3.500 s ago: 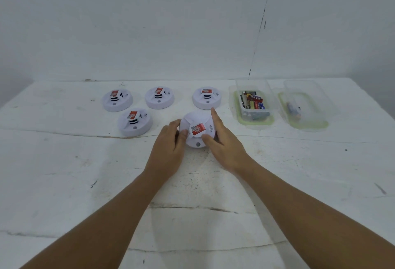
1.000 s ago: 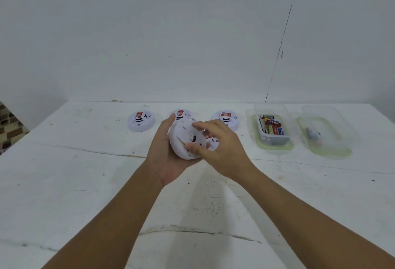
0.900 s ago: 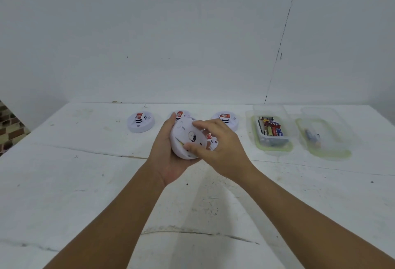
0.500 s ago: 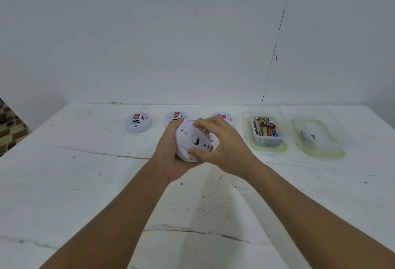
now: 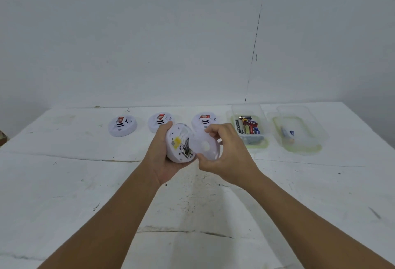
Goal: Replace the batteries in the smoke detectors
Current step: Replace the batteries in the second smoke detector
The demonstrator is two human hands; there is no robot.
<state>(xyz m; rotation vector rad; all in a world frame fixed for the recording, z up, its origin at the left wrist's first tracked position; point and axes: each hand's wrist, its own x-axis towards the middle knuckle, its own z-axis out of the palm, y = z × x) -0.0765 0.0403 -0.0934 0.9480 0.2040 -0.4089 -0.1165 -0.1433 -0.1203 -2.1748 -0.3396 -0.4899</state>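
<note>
Left hand (image 5: 162, 162) cups detector (image 5: 178, 145); right fingers (image 5: 210, 128) pinch cover (image 5: 206, 145).

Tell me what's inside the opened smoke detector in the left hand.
Inside the round white smoke detector, a yellow component and metal battery contacts show. The round white back cover, held by the right hand, hides its right part.

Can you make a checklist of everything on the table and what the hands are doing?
Surface: white table, scuffed and cracked.
Job's things: opened smoke detector, insides showing; back cover lifted off; three closed detectors behind; tub of batteries; second tub with few items.
Clutter: nothing seen.
Hands: left hand holds the detector; right hand pinches the cover.
Cables: nothing seen.
Surroundings: plain white wall.
</note>
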